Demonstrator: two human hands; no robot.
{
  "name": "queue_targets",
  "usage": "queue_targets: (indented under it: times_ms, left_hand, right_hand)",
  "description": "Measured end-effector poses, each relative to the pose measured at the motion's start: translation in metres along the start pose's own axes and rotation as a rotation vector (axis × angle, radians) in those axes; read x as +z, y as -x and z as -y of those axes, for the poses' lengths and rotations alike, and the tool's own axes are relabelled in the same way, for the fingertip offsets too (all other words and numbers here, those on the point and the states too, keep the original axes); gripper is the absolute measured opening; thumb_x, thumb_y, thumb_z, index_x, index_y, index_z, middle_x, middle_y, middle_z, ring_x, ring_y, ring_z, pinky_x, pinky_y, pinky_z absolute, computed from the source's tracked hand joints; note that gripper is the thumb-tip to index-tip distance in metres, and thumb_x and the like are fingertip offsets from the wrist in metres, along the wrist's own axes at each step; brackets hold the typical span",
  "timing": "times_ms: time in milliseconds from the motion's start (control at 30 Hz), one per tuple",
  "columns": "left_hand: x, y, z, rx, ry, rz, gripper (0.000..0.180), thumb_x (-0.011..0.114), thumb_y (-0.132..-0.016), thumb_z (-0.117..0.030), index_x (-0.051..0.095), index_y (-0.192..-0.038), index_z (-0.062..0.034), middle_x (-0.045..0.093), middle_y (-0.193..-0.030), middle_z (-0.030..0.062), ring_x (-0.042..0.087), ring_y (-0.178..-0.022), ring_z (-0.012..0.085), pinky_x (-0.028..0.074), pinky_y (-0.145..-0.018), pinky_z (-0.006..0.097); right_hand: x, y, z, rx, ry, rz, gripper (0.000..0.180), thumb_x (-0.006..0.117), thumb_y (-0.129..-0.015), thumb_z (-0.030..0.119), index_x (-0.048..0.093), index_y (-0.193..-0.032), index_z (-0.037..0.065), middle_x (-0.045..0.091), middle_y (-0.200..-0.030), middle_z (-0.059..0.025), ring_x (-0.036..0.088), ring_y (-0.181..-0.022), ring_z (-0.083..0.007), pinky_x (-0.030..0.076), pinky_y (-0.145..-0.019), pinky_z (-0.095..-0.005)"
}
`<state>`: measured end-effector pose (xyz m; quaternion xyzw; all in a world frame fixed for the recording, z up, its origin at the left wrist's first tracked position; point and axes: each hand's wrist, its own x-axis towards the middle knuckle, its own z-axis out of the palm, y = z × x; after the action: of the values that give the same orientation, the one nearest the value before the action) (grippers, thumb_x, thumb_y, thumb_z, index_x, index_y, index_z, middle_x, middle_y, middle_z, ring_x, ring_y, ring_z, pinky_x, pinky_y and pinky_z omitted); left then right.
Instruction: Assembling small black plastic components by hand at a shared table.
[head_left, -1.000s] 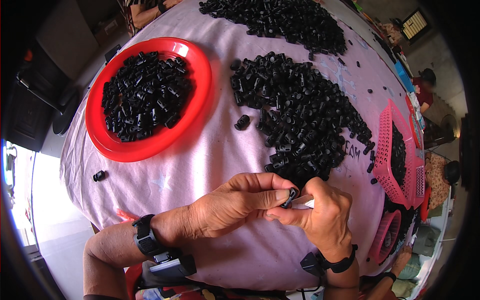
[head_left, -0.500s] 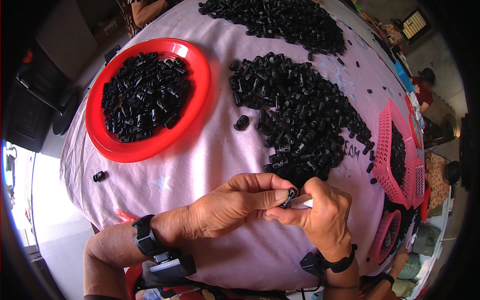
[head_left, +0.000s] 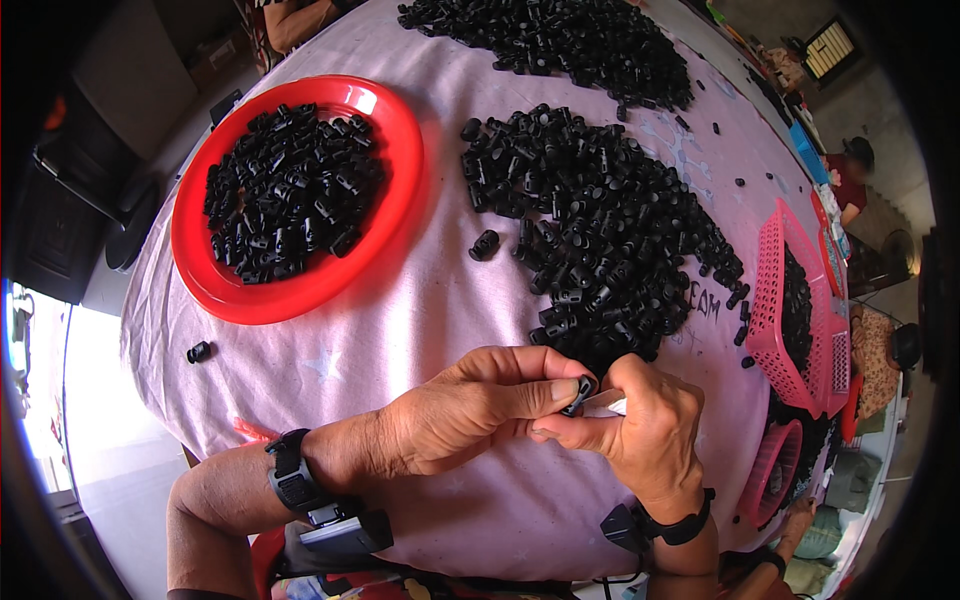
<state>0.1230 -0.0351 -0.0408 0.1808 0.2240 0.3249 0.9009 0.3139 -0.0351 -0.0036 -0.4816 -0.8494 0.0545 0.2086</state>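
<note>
Near the front of the pink cloth, my left hand (head_left: 490, 405) is closed, pinching a small black plastic cord lock (head_left: 577, 396) between thumb and fingertips. My right hand (head_left: 645, 420) is closed on a thin, whitish blade-like piece (head_left: 612, 404), most of it hidden in the fingers. Its tip meets the cord lock, and my two hands almost touch. Just beyond them lies a large heap of black cord locks (head_left: 610, 230). One loose cord lock (head_left: 484, 245) sits left of that heap, and another (head_left: 199, 352) lies at the far left of the cloth.
A red round tray (head_left: 400, 210) with many cord locks stands at the left. Another black heap (head_left: 570, 40) is at the back. Pink baskets (head_left: 768, 300) line the right side. A person's arm (head_left: 295, 25) shows at top left; another person's hand (head_left: 797, 525) is at lower right.
My hands, the cord lock and the blade-like piece hold nearly the same place. At lower right, the other person's hand has shifted slightly.
</note>
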Motion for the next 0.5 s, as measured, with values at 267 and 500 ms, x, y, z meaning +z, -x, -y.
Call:
queue_targets:
  times_ms: [267, 500]
  left_hand:
    - [0.0005, 0.0009, 0.0017, -0.007, -0.009, -0.009, 0.021, 0.060, -0.094, -0.018, 0.061, -0.113, -0.0073, 0.064, -0.097, -0.0030, 0.055, -0.082, 0.0045, 0.044, -0.075, 0.021]
    - [0.0008, 0.0020, 0.0017, -0.020, 0.004, -0.010, 0.021, 0.060, -0.094, -0.018, 0.061, -0.112, -0.0081, 0.064, -0.097, -0.0035, 0.055, -0.082, 0.0047, 0.044, -0.075, 0.021]
  right_hand:
    - [-0.0014, 0.0010, 0.0019, -0.011, 0.005, 0.010, 0.063, 0.073, -0.064, 0.064, 0.045, -0.064, 0.007, 0.056, -0.054, -0.0059, 0.060, -0.046, -0.0238, 0.047, -0.043, -0.0326]
    - [-0.0020, 0.0028, -0.0001, 0.009, -0.008, 0.019, 0.064, 0.073, -0.064, 0.064, 0.044, -0.064, 0.007, 0.056, -0.054, -0.0058, 0.060, -0.046, -0.0240, 0.047, -0.043, -0.0324]
